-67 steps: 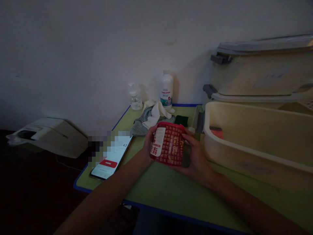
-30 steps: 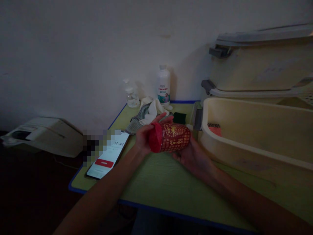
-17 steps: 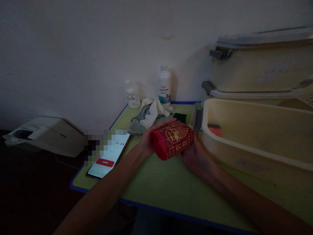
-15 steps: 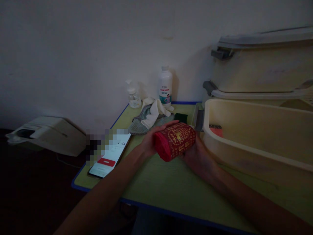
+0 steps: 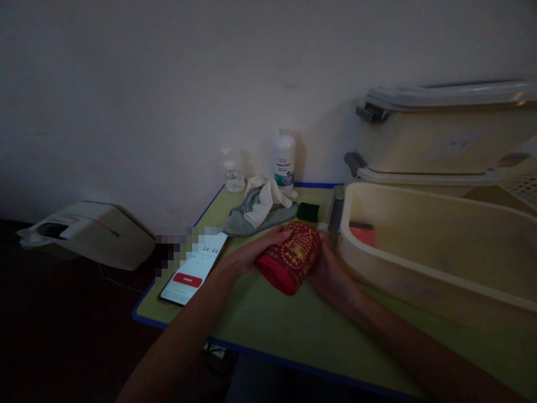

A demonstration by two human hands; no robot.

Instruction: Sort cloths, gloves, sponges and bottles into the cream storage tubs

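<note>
A red, roughly cylindrical packet [image 5: 296, 252] with gold print is held tilted above the table, its plain red end towards me. My left hand [image 5: 255, 250] is closed round its left side, with the thumb along the top. From the right and below, my right hand [image 5: 331, 274] grips the other side; most of its fingers are hidden behind the packet. Just beyond the packet lies a dark green sponge-like piece [image 5: 308, 212]. A grey-green cloth [image 5: 268, 220] with a white cloth [image 5: 268, 200] on it lies behind my left hand.
On the left of the green table [image 5: 260, 313] lies a lit phone [image 5: 195, 268]. A white bottle [image 5: 284, 159] and a small pump bottle [image 5: 233, 173] stand by the wall. An open cream bin [image 5: 419, 266] holding a red cloth-like piece [image 5: 363, 233] is at right, before a lidded box [image 5: 436, 137].
Both hands have brought the packet slightly lower and to the left, turning its plain end more downward. The whole view has shifted slightly, showing more of the sponge-like piece.
</note>
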